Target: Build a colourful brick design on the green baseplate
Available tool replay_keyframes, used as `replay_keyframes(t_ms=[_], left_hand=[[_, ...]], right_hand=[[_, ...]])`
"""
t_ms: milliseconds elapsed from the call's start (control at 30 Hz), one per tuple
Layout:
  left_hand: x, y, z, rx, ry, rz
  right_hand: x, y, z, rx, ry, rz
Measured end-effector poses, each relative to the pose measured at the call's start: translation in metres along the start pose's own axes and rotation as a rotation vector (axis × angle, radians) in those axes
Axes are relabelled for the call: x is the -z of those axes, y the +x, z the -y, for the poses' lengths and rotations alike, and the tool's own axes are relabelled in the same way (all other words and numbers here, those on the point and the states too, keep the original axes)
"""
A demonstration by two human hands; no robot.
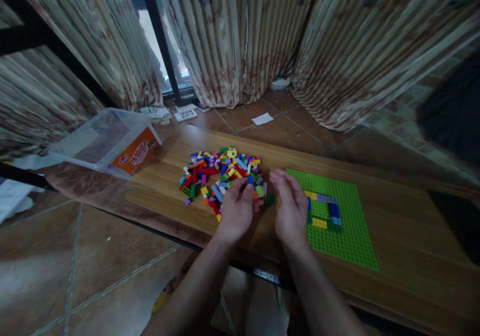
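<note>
Two hands — left [237, 210], right [291, 212] — half-curled, contents unclear, beside blocky plastic bricks [224, 169] and studded green baseplate [350, 226].

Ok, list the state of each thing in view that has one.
Left hand: fingers bent at the pile's edge; grip unclear.
Right hand: fingers curved, beside the baseplate; grip unclear.
Brick pile: loose, jumbled.
Green baseplate: flat, partly built on.
Brick frame: low, hollow in the middle.
Plastic bin: see-through; lid unclear.
White paper: lying on the floor.
Curtains: hanging, parted at left.
</note>
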State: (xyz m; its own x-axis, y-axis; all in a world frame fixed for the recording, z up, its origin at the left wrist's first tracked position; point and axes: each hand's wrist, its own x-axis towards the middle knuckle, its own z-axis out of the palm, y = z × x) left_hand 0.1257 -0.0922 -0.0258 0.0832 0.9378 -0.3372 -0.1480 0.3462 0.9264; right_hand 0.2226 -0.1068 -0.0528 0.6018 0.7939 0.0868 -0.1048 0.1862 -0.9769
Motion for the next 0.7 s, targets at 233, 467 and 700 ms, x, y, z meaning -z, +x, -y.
replay_keyframes(t_ms=[233, 467, 700], left_hand=[[-0.002, -0.003, 0.012, -0.243, -0.011, 0.101], [-0.006, -0.005, 0.016, -0.253, -0.056, 0.091], [-0.007, -0.009, 0.011, -0.275, -0.013, 0.153]], right_hand=[[0.01, -0.012, 0.012, 0.055, -0.37, 0.228], [0.012, -0.012, 0.011, 0.083, -0.488, 0.234], [0.009, -0.016, 0.014, 0.153, -0.562, 0.207]])
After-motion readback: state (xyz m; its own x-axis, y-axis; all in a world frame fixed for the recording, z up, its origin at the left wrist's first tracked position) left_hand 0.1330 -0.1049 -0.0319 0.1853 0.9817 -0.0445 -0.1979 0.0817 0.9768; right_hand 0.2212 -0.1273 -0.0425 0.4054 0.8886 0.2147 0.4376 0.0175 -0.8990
